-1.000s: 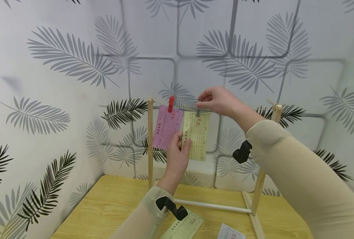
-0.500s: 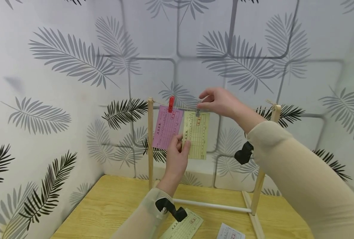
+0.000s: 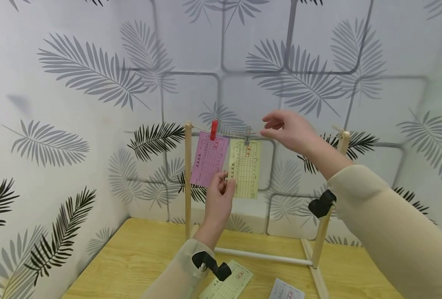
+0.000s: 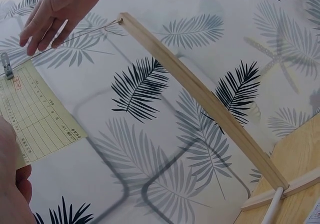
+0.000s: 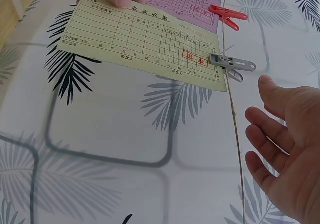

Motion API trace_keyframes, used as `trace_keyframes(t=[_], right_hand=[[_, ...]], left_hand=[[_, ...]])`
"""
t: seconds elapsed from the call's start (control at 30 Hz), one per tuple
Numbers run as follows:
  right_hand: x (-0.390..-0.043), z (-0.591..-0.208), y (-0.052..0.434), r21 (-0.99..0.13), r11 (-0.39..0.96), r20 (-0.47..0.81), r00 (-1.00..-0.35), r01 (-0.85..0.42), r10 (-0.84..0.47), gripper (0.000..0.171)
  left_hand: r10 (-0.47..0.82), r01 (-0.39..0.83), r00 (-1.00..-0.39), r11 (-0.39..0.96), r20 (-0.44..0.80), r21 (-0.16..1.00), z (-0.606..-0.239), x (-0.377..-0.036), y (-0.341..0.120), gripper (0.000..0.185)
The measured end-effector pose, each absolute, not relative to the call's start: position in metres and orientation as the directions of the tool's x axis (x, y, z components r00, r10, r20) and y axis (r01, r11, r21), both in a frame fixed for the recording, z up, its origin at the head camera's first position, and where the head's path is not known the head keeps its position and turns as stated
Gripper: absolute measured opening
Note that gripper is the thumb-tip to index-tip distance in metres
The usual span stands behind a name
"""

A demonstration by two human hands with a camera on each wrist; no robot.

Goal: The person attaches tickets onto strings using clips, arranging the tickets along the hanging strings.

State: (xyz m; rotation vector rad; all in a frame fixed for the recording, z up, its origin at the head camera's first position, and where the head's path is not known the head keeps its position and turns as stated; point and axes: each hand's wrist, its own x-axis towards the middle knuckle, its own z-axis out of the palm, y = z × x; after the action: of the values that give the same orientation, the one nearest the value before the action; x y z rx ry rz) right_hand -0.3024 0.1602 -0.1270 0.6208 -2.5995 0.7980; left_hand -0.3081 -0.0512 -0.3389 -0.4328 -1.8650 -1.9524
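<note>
A pale yellow receipt slip (image 3: 247, 172) hangs from a string, held at its top by a grey clothespin (image 3: 247, 135). My left hand (image 3: 219, 203) pinches the slip's lower left edge, thumb in front and fingers behind, as the right wrist view shows. Just right of the grey clothespin is my right hand (image 3: 289, 131), apart from it, fingers loosely bent and holding nothing. To the left, a purple receipt slip (image 3: 207, 160) hangs from the same string under a red clothespin (image 3: 214, 130). In the right wrist view the grey clothespin (image 5: 232, 63) bites the yellow slip's printed end.
The string (image 5: 235, 119) runs between a left wooden post (image 3: 188, 178) and a right wooden post (image 3: 321, 232). A white rod (image 3: 265, 257) joins the posts low down. Another yellow slip (image 3: 235, 276) and a white slip (image 3: 285, 290) lie on the wooden table (image 3: 131, 253).
My right hand has let go of the grey clothespin and moved off to the right. The left hand has slid slightly down, still on the yellow slip.
</note>
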Motion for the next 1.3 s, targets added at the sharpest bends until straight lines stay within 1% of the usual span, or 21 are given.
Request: trace_keyframes(t=[0.07,0.27,0.33,0.53,0.7,0.8,0.97,1.2,1.3], right_hand=[[-0.298,-0.130,0.164,-0.432,0.743,0.474,-0.830,-0.511,-0.295,0.047],[-0.285,-0.144,0.173,-0.363,0.749,0.557,-0.774,-0.554,-0.302,0.042],[-0.281,-0.149,0.176,-0.360,0.747,0.578,-0.762,-0.559,-0.292,0.041],[-0.269,-0.166,0.188,-0.383,0.730,0.622,-0.743,-0.566,-0.249,0.037],[-0.255,-0.186,0.197,-0.374,0.736,0.619,-0.743,-0.564,-0.255,0.040],[-0.245,-0.204,0.202,-0.375,0.735,0.607,-0.749,-0.564,-0.265,0.041],[-0.232,-0.245,0.209,-0.422,0.718,0.573,-0.777,-0.554,-0.263,0.038],[-0.219,-0.297,0.223,-0.514,0.724,0.456,-0.861,-0.460,-0.223,0.037],[-0.213,-0.317,0.231,-0.540,0.722,0.418,-0.882,-0.432,-0.215,0.039]], left_hand=[[-0.075,0.492,-0.869,-0.029,0.489,0.870,-0.341,-0.308,-0.051,0.026],[-0.077,0.490,-0.870,-0.024,0.488,0.871,-0.349,-0.306,-0.055,0.025],[-0.075,0.489,-0.871,-0.024,0.486,0.872,-0.352,-0.305,-0.057,0.025],[-0.058,0.473,-0.880,-0.030,0.471,0.880,-0.360,-0.300,-0.058,0.026],[-0.060,0.467,-0.884,-0.030,0.465,0.884,-0.368,-0.296,-0.060,0.024],[-0.063,0.454,-0.890,-0.035,0.451,0.890,-0.376,-0.292,-0.061,0.023],[-0.079,0.428,-0.902,-0.038,0.424,0.903,-0.391,-0.285,-0.066,0.023],[-0.075,0.419,-0.906,-0.039,0.416,0.907,-0.408,-0.276,-0.071,0.021],[-0.080,0.420,-0.905,-0.021,0.417,0.907,-0.414,-0.275,-0.073,0.021]])
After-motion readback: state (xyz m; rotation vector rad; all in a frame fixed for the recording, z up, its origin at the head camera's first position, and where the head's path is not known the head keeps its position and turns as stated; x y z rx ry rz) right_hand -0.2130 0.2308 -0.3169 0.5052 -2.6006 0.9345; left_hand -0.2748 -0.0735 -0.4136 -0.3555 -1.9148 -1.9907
